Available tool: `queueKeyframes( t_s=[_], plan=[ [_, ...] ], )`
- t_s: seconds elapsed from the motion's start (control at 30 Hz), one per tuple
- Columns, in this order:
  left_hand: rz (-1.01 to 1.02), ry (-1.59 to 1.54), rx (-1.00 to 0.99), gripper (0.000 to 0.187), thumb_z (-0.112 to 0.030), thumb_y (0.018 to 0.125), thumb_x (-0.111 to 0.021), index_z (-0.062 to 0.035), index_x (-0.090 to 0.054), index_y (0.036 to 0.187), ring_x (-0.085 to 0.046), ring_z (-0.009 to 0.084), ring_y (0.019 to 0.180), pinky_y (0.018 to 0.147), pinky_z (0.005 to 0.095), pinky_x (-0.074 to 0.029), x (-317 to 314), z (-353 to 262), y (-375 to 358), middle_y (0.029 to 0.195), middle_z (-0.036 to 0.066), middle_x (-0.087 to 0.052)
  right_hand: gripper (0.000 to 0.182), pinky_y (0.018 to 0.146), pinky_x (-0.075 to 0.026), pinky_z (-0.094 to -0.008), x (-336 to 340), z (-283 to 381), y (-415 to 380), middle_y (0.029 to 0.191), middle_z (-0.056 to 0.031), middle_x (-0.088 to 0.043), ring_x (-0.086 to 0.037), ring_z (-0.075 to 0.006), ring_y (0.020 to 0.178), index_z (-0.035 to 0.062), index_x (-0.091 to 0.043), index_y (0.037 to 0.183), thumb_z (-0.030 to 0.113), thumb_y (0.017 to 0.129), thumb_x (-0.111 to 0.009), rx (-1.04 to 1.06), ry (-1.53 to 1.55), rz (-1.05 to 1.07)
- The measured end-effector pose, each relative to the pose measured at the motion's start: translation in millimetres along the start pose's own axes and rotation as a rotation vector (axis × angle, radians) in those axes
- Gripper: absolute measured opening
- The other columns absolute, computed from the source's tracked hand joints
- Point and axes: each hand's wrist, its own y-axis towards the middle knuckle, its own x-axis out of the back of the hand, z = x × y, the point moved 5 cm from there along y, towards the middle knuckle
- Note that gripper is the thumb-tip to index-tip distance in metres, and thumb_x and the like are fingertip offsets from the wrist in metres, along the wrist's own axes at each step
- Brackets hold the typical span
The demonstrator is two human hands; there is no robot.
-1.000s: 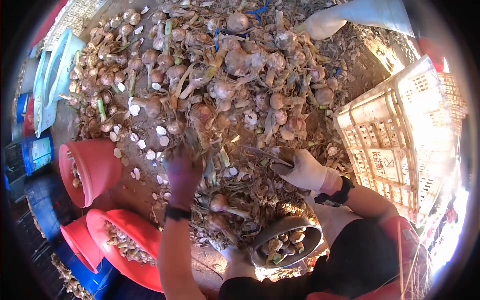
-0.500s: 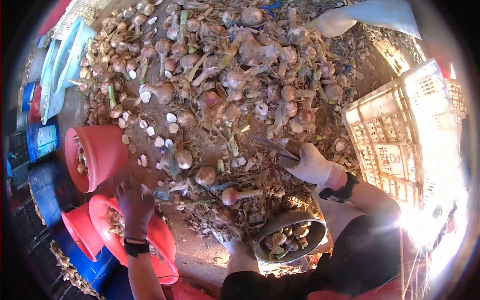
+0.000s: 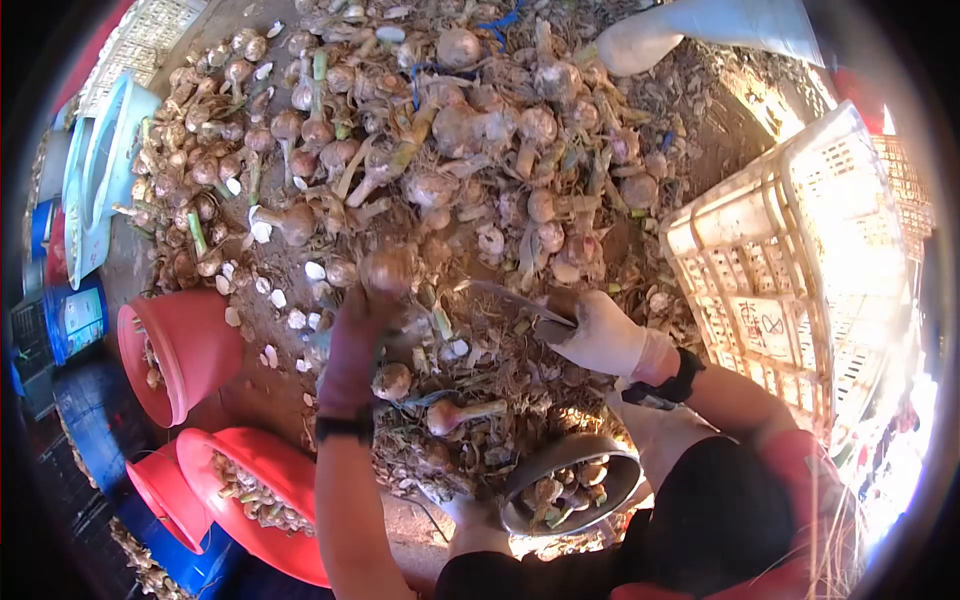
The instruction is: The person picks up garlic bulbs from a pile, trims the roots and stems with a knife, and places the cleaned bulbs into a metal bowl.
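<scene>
My left hand [image 3: 352, 345], in a dark glove with a black band at the wrist, reaches over the pile. Its fingers close round a garlic bulb [image 3: 388, 270], blurred by motion. My right hand [image 3: 598, 335], in a pale glove with dark fingertips, grips a knife [image 3: 515, 303] whose blade points left toward that bulb. Blade and bulb are apart. Between and below my hands lie another garlic bulb [image 3: 391, 380] and a stemmed one [image 3: 442, 416] on dry husks and roots. Nearer me stands a dark round bowl [image 3: 632, 482] holding several trimmed bulbs.
A red basin [image 3: 300, 475] with trimmings stands at lower left, beside a red bucket [image 3: 205, 340]. At right is a pale plastic crate [image 3: 750, 290]. Garlic heaps [image 3: 470, 130] fill the far ground. A pale gloved arm [image 3: 640, 45] in a light blue sleeve reaches in at upper right.
My left hand has moved from above the red basin rightward and up over the pile, and now has a garlic bulb. The knife stays in my right hand. The view has shifted slightly.
</scene>
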Motion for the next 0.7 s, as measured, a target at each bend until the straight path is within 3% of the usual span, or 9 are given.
queueKeyframes(
  t_s=[0.03, 0.07, 0.13, 0.23, 0.27, 0.37, 0.5, 0.6, 0.7],
  plan=[
    [0.144, -0.124, -0.078, 0.052, -0.019, 0.088, -0.061, -0.0038, -0.039, 0.133, -0.063, 0.0196, 0.091, 0.076, 0.0333, -0.054, -9, -2, -30, 0.106, 0.006, -0.06, 0.017, 0.059, -0.044, -0.0371, -6, 3, 2, 0.072, -0.017, -0.059, -0.055, -0.0292, 0.061, 0.0007, -0.06, 0.09, 0.014, 0.08, -0.064, 0.018, -0.101, 0.044],
    [0.149, -0.128, -0.061, 0.052, -0.019, 0.088, -0.061, -0.0038, -0.039, 0.133, -0.063, 0.0196, 0.091, 0.076, 0.0333, -0.054, -18, -14, -55, 0.106, 0.006, -0.06, 0.018, 0.058, -0.046, -0.0402, -12, 13, 4, 0.077, -0.0192, -0.06, -0.056, -0.0365, 0.066, 0.0027, -0.06, 0.087, 0.018, 0.079, -0.065, 0.059, -0.052, 0.063],
    [0.062, -0.615, 0.015, 0.033, -0.001, 0.087, -0.061, -0.0017, -0.055, 0.119, -0.061, 0.0184, 0.095, 0.078, 0.0302, -0.052, -41, -40, -100, 0.115, 0.01, -0.059, 0.019, 0.058, -0.047, -0.0411, -28, 26, 8, 0.075, -0.0185, -0.06, -0.057, -0.0364, 0.066, 0.0035, -0.06, 0.087, 0.019, 0.078, -0.065, 0.122, -0.192, 0.152],
    [0.191, -0.675, 0.108, 0.053, 0.002, 0.084, -0.065, -0.0016, -0.043, 0.131, -0.058, 0.0151, 0.102, 0.085, 0.031, -0.051, -55, -20, -132, 0.118, 0.009, -0.057, 0.021, 0.055, -0.047, -0.0439, -49, 42, 1, 0.067, -0.0161, -0.06, -0.06, -0.0358, 0.062, 0.0064, -0.06, 0.086, 0.023, 0.075, -0.067, 0.16, -0.325, 0.246],
    [0.09, -0.645, 0.014, 0.065, 0.002, 0.083, -0.065, -0.0016, -0.032, 0.139, -0.059, 0.0173, 0.103, 0.088, 0.0318, -0.05, -57, -19, -140, 0.118, 0.011, -0.058, 0.023, 0.057, -0.048, -0.0453, -52, 47, -4, 0.066, -0.017, -0.06, -0.06, -0.037, 0.064, 0.0066, -0.061, 0.087, 0.025, 0.074, -0.065, 0.169, -0.366, 0.275],
    [0.112, -0.43, -0.14, 0.071, 0.0, 0.082, -0.069, -0.0004, -0.029, 0.141, -0.059, 0.019, 0.105, 0.089, 0.0326, -0.05, -55, -24, -147, 0.119, 0.013, -0.057, 0.024, 0.059, -0.049, -0.0466, -64, 55, -11, 0.065, -0.017, -0.06, -0.061, -0.0375, 0.064, 0.0073, -0.062, 0.088, 0.027, 0.074, -0.064, 0.192, -0.431, 0.344],
    [-0.118, -0.866, 0.069, 0.072, -0.01, 0.078, -0.075, 0.0027, -0.034, 0.136, -0.061, 0.0182, 0.098, 0.084, 0.0306, -0.052, -59, -19, -170, 0.11, 0.015, -0.061, 0.024, 0.057, -0.048, -0.0464, -77, 66, -18, 0.063, -0.0151, -0.06, -0.061, -0.0365, 0.063, 0.0085, -0.062, 0.089, 0.025, 0.072, -0.065, 0.231, -0.408, 0.383],
    [-0.106, -0.463, 0.058, 0.067, -0.015, 0.079, -0.074, 0.0033, -0.038, 0.132, -0.062, 0.0193, 0.091, 0.08, 0.0313, -0.053, -57, -1, -185, 0.106, 0.014, -0.061, 0.024, 0.057, -0.048, -0.0459, -85, 61, -24, 0.063, -0.0149, -0.06, -0.061, -0.0365, 0.063, 0.0088, -0.063, 0.089, 0.024, 0.07, -0.065, 0.296, -0.407, 0.299],
    [-0.174, -0.63, 0.09, 0.066, -0.018, 0.078, -0.076, 0.0039, -0.041, 0.13, -0.063, 0.0189, 0.087, 0.075, 0.0298, -0.053, -65, 4, -194, 0.108, 0.013, -0.061, 0.022, 0.052, -0.045, -0.0439, -92, 51, -27, 0.06, -0.0149, -0.056, -0.058, -0.0359, 0.056, 0.0046, -0.06, 0.085, 0.02, 0.069, -0.065, 0.367, -0.399, 0.284]
  ],
)
